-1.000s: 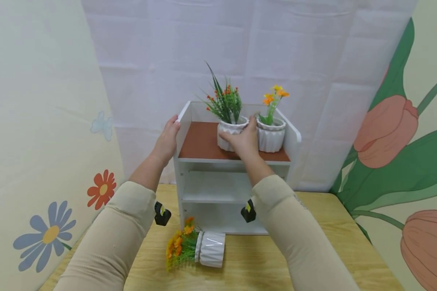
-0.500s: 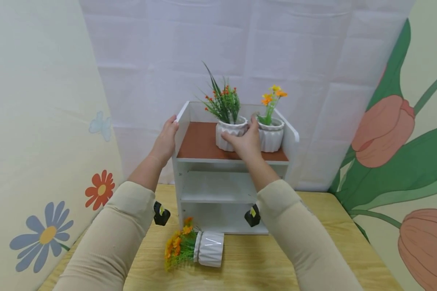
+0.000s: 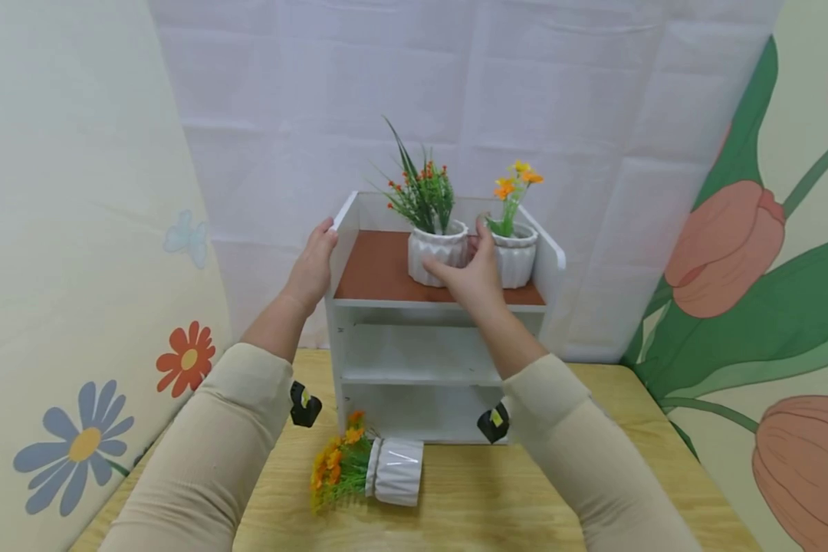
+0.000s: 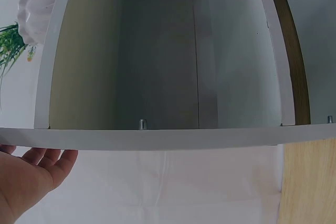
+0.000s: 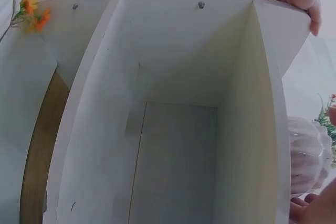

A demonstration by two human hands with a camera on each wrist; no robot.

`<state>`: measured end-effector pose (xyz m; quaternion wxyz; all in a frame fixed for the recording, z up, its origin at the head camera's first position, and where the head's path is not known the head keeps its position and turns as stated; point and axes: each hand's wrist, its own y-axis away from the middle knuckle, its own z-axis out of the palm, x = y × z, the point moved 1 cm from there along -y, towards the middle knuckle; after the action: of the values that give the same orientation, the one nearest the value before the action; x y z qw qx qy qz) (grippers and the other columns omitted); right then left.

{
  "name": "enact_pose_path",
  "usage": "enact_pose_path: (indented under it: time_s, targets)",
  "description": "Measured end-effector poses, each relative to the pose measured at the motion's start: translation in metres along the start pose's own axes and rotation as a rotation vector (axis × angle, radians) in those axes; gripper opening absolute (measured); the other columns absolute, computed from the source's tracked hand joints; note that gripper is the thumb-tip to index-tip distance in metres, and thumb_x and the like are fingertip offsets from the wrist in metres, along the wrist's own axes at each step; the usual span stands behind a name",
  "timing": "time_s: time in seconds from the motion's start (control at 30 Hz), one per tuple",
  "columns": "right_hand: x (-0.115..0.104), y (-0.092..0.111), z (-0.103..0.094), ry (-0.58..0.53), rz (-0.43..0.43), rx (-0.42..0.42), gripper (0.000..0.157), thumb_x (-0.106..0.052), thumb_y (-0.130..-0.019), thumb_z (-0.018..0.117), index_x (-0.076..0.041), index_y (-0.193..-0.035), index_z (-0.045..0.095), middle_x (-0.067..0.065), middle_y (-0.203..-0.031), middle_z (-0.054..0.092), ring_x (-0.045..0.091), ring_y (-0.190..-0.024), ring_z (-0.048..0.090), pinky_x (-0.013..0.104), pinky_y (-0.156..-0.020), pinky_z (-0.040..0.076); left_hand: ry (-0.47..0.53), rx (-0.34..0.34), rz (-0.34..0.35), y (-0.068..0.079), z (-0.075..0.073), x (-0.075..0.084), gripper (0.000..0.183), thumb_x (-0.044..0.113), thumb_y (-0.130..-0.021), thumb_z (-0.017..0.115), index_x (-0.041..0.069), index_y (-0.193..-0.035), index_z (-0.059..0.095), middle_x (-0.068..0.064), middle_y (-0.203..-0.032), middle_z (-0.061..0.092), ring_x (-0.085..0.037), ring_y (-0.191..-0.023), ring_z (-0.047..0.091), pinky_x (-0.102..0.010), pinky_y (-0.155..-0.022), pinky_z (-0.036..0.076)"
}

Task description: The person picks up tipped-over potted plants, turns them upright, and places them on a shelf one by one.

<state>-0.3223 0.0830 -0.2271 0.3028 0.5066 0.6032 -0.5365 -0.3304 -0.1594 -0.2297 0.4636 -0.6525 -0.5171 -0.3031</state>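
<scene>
A white fluted pot with green grass and red blossoms (image 3: 431, 249) stands upright on the brown top of a small white shelf unit (image 3: 414, 353). My right hand (image 3: 474, 280) holds its right side, thumb across the front, fingers in the gap beside the neighbouring pot. That second white pot with orange flowers (image 3: 514, 257) stands upright at the right. My left hand (image 3: 312, 268) grips the upper edge of the unit's left side panel, its fingers along the outer face in the left wrist view. A third pot with orange flowers (image 3: 395, 471) lies on its side before the unit.
The unit stands on a wooden table (image 3: 469, 498) against a white cloth backdrop (image 3: 269, 115). Raised side panels (image 3: 552, 257) flank the top. Two open white compartments lie below. Flower-painted walls (image 3: 76, 307) rise left and right.
My right forearm has swung to the right, and the thumb has slid slightly right along the pot's front. My left hand stays on the side panel; the pots keep their places on the shelf.
</scene>
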Motion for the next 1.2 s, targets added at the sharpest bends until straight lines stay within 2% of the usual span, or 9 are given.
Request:
enact_pose_path:
  time_s: [0.17,0.4,0.8,1.07,1.2]
  targets:
    - [0.0,0.006,-0.004,0.012,-0.005,-0.016,0.103,-0.027,-0.08,0.081,-0.017,-0.157,0.013,0.012,-0.155,0.031,0.026,-0.144,0.032,0.037,-0.117,0.031,-0.005,-0.003,-0.005,0.001,0.0,0.001,0.06,0.046,-0.104,0.013,0.023,-0.159,0.005,-0.016,-0.162,0.018,-0.039,-0.146,0.021,-0.066,-0.115,0.017]
    - [0.002,0.017,-0.008,0.002,-0.029,-0.085,0.097,-0.023,-0.081,0.08,-0.015,-0.155,0.017,0.012,-0.157,0.029,0.028,-0.145,0.031,0.041,-0.117,0.031,0.007,0.003,-0.012,0.001,-0.001,0.001,0.06,0.046,-0.104,0.014,0.025,-0.159,0.005,-0.014,-0.163,0.016,-0.038,-0.148,0.019,-0.065,-0.117,0.015]
    - [0.001,0.037,-0.01,0.031,-0.036,-0.178,0.097,-0.02,-0.081,0.08,-0.018,-0.155,0.017,0.009,-0.157,0.031,0.029,-0.144,0.034,0.044,-0.117,0.033,0.001,-0.008,-0.014,0.002,-0.001,0.002,0.06,0.048,-0.104,0.013,0.026,-0.159,0.004,-0.014,-0.163,0.017,-0.039,-0.147,0.021,-0.067,-0.115,0.017]
    - [0.004,0.053,-0.008,0.028,-0.091,-0.238,0.095,-0.015,-0.081,0.079,-0.018,-0.155,0.02,0.011,-0.154,0.035,0.03,-0.138,0.041,0.046,-0.114,0.036,-0.003,-0.005,-0.014,0.0,-0.001,0.002,0.06,0.048,-0.104,0.014,0.026,-0.159,0.005,-0.014,-0.162,0.018,-0.039,-0.147,0.021,-0.067,-0.115,0.017]
    - [0.009,0.06,-0.007,0.041,-0.107,-0.287,0.093,-0.014,-0.083,0.078,-0.019,-0.155,0.019,0.009,-0.154,0.036,0.029,-0.139,0.04,0.048,-0.114,0.035,-0.007,-0.009,-0.022,0.0,0.0,0.001,0.06,0.048,-0.104,0.013,0.027,-0.159,0.004,-0.013,-0.163,0.018,-0.039,-0.147,0.021,-0.068,-0.115,0.017]
